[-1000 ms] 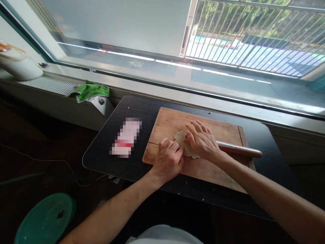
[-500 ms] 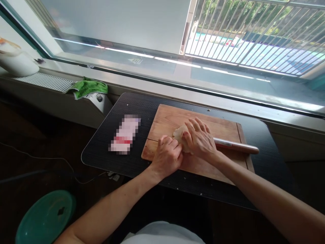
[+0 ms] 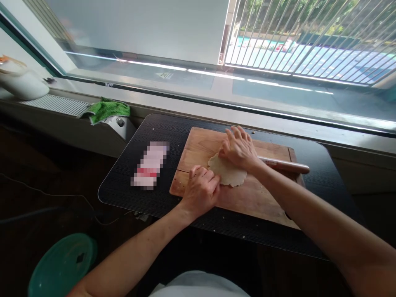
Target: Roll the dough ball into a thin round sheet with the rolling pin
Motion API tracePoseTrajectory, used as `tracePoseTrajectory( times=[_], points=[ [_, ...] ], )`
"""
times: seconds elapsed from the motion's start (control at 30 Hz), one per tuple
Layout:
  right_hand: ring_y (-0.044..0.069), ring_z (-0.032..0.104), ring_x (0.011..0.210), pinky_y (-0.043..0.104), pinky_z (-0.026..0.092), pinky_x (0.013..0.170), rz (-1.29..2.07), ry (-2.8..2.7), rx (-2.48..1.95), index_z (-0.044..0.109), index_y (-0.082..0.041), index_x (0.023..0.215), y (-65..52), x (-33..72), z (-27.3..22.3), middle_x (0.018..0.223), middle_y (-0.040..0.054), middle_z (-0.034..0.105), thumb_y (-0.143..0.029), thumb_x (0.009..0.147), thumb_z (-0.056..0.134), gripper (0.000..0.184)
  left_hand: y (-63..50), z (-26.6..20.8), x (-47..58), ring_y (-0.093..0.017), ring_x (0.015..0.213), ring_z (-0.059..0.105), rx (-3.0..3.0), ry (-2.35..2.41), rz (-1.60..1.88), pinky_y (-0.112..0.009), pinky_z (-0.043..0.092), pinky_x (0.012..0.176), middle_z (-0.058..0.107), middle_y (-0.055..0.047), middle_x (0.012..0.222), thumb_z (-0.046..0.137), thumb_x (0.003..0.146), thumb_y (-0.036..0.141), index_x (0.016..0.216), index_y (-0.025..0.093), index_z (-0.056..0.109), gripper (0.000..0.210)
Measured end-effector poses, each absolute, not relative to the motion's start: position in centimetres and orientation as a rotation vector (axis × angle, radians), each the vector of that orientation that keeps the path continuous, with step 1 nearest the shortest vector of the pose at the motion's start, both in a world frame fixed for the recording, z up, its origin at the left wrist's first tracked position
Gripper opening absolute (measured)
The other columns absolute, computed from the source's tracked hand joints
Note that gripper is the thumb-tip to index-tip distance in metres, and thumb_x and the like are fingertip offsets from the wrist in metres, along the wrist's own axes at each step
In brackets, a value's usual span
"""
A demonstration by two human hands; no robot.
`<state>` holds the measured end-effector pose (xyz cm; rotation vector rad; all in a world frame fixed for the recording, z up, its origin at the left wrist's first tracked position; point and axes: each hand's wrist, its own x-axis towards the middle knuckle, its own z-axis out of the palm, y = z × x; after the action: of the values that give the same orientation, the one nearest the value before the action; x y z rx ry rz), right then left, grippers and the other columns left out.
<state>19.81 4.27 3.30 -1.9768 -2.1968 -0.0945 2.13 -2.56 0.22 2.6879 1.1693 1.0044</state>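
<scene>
A flat round of dough [image 3: 229, 172] with a ragged edge lies on the wooden cutting board [image 3: 262, 198]. At the dough's left edge my left hand [image 3: 201, 185] is closed, its curled fingers pinching the rim. My right hand [image 3: 238, 146] rests over the left end of a rolling pin [image 3: 284, 165], at the dough's far edge. Its fingers stretch forward past the pin, and the palm lies on top. The pin's right end sticks out beyond the board. My right hand hides the pin's other end.
The board sits on a black table [image 3: 123, 175]. A blurred-out pinkish item [image 3: 150, 165] lies to its left. Behind are a window sill and a radiator [image 3: 62, 105] with a green cloth [image 3: 109, 109]. A green basin [image 3: 58, 264] stands on the floor.
My right hand has pushed forward, away from me, with the rolling pin. More of the dough now shows. My left hand has stayed at the dough's edge.
</scene>
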Motion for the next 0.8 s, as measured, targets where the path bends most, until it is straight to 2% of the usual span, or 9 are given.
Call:
tracePoseTrajectory(
  times=[0.13, 0.27, 0.37, 0.47, 0.6, 0.7, 0.8],
  points=[
    [0.034, 0.026, 0.151, 0.052, 0.027, 0.119, 0.074, -2.071, -2.142, 0.042, -0.007, 0.152, 8.4, 20.4, 4.2, 0.162, 0.0175, 0.037, -0.035, 0.099, 0.033, 0.060, -2.6, 0.2, 2.1, -0.023, 0.085, 0.056, 2.669, 1.184, 1.000, -0.044, 0.039, 0.098, 0.064, -0.003, 0.077, 0.054, 0.093, 0.016, 0.090, 0.019, 0.071, 0.018],
    [0.031, 0.031, 0.149, 0.048, 0.030, 0.119, 0.029, -2.240, -1.957, 0.052, -0.013, 0.145, 4.0, 19.7, 3.7, 0.155, 0.0149, 0.047, -0.035, 0.102, 0.028, 0.054, -2.6, 0.3, 2.0, -0.022, 0.085, 0.056, 2.651, 1.167, 0.993, -0.044, 0.039, 0.099, 0.063, -0.003, 0.077, 0.054, 0.092, 0.015, 0.092, 0.018, 0.071, 0.018],
    [0.030, 0.028, 0.150, 0.049, 0.027, 0.120, -0.057, -2.265, -1.941, 0.056, -0.015, 0.142, 2.8, 19.7, 3.4, 0.156, 0.0137, 0.047, -0.035, 0.102, 0.030, 0.051, -2.6, 0.2, 2.1, -0.022, 0.084, 0.056, 2.650, 1.141, 1.007, -0.043, 0.038, 0.100, 0.063, -0.003, 0.077, 0.054, 0.092, 0.014, 0.091, 0.017, 0.071, 0.017],
    [0.034, 0.028, 0.149, 0.055, 0.027, 0.118, 0.031, -2.149, -2.086, 0.054, -0.013, 0.142, 7.7, 20.5, 3.5, 0.156, 0.0174, 0.044, -0.038, 0.101, 0.034, 0.052, -2.6, 0.2, 2.2, -0.021, 0.084, 0.057, 2.646, 1.155, 1.006, -0.043, 0.038, 0.099, 0.064, -0.003, 0.077, 0.054, 0.092, 0.014, 0.090, 0.018, 0.071, 0.018],
    [0.035, 0.045, 0.136, 0.053, 0.036, 0.110, 0.251, -1.940, -2.273, 0.059, -0.013, 0.134, 14.2, 21.9, 4.3, 0.145, 0.0201, 0.054, -0.035, 0.098, 0.037, 0.047, -2.3, 0.5, 1.9, -0.022, 0.085, 0.059, 2.587, 1.232, 0.983, -0.041, 0.041, 0.090, 0.067, -0.003, 0.079, 0.054, 0.092, 0.016, 0.095, 0.020, 0.072, 0.019],
    [0.031, 0.055, 0.124, 0.044, 0.042, 0.101, 0.276, -1.886, -2.258, 0.064, -0.016, 0.127, 13.1, 23.4, 5.4, 0.139, 0.0181, 0.060, -0.034, 0.099, 0.033, 0.045, -1.3, 1.5, 1.4, -0.024, 0.087, 0.061, 2.492, 1.460, 0.874, -0.041, 0.041, 0.088, 0.069, -0.005, 0.083, 0.056, 0.092, 0.021, 0.097, 0.019, 0.072, 0.016],
    [0.027, 0.064, 0.107, 0.037, 0.044, 0.091, 0.164, -1.948, -2.239, 0.072, -0.018, 0.103, 8.0, 25.7, 5.8, 0.117, 0.0167, 0.071, -0.036, 0.101, 0.029, 0.047, 0.2, 2.8, 1.6, -0.027, 0.094, 0.063, 2.392, 1.717, 0.624, -0.042, 0.041, 0.089, 0.071, -0.007, 0.088, 0.062, 0.091, 0.037, 0.088, 0.019, 0.069, 0.020]
  ],
)
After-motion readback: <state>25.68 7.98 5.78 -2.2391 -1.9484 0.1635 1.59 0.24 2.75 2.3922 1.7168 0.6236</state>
